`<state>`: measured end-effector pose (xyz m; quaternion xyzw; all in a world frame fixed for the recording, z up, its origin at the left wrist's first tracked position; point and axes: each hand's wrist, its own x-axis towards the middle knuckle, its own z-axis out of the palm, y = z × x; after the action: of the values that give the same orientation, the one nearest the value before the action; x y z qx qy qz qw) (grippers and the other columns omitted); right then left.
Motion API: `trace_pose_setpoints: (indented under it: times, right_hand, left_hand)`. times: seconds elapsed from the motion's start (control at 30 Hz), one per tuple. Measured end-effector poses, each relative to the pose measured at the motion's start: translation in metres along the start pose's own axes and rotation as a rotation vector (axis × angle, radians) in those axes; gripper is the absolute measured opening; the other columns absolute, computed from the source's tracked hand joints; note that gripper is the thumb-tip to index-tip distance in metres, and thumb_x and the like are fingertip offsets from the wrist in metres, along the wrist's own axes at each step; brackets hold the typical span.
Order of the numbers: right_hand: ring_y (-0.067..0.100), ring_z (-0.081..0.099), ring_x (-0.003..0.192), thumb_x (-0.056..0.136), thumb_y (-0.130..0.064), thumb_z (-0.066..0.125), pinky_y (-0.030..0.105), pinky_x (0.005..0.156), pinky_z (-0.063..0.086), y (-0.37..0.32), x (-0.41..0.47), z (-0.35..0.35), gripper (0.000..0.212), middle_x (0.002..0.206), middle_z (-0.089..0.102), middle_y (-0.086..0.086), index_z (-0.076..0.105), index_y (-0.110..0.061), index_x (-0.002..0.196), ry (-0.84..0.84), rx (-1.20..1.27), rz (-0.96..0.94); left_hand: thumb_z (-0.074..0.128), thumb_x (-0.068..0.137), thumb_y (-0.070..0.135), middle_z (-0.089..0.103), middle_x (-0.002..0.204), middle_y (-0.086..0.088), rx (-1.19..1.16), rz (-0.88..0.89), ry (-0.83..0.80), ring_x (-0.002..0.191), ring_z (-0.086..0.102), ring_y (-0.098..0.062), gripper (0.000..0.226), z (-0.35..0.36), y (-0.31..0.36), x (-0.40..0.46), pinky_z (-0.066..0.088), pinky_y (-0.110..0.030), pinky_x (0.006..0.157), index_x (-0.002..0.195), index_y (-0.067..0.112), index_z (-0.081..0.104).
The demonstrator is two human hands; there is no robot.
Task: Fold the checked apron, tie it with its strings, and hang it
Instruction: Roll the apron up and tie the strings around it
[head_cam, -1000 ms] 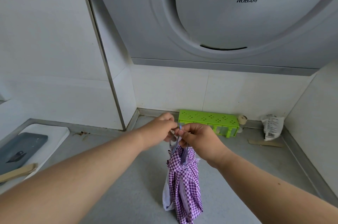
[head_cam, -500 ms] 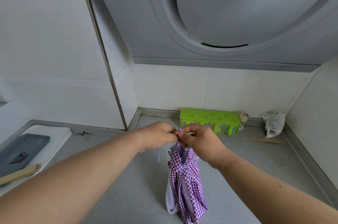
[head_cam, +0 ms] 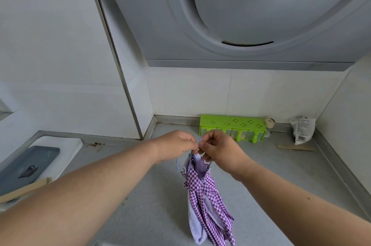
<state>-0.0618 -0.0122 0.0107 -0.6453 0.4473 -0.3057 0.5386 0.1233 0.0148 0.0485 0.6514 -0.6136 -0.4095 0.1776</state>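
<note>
Already the checked apron [head_cam: 202,189] hangs folded and bundled just below both hands, a string wound round its middle. Left hand [head_cam: 176,148] and right hand [head_cam: 218,149] pinch its strings [head_cam: 198,145] between touching fingertips; hanging remains.

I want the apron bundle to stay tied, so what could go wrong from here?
The left hand and right hand pinch only the thin strings, so the apron may slip out and drop to the counter. A loose string end dangles, so the knot may be unfinished.
</note>
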Motion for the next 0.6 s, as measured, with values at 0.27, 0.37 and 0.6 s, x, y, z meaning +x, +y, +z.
trace_pose_setpoints:
  times: [0.27,0.37,0.6]
  right_hand:
    - [0.005,0.059,0.063,0.087,-0.001,0.060,0.019,0.058,0.046,0.007,-0.001,0.002,0.031,0.086,0.071,0.002,0.070,-0.029,0.091,0.000,-0.458,-0.114]
    - [0.013,0.057,0.063,0.092,0.002,0.056,0.025,0.059,0.044,0.010,0.001,0.003,0.042,0.087,0.070,0.004,0.064,-0.035,0.075,0.000,-0.485,-0.091]
    - [0.008,0.052,0.057,0.096,-0.031,0.072,0.027,0.057,0.043,0.026,0.000,0.008,0.019,0.068,0.065,-0.004,0.063,-0.016,0.089,-0.040,-0.116,-0.061]
  left_hand:
    - [0.065,0.096,0.019,0.071,0.073,0.012,-0.008,0.010,0.063,0.069,0.056,0.005,0.021,0.004,-0.004,0.001,0.041,-0.019,0.069,0.079,0.021,0.077]
    - [0.063,0.098,0.021,0.055,0.056,0.015,0.022,0.002,0.056,0.056,0.046,0.001,0.022,0.007,-0.004,0.001,0.035,-0.020,0.058,0.080,0.022,0.075]
    - [0.060,0.102,0.019,0.052,0.050,0.021,-0.051,-0.020,0.039,0.047,0.044,0.006,0.022,0.015,-0.008,0.001,0.033,-0.025,0.059,0.082,0.020,0.070]
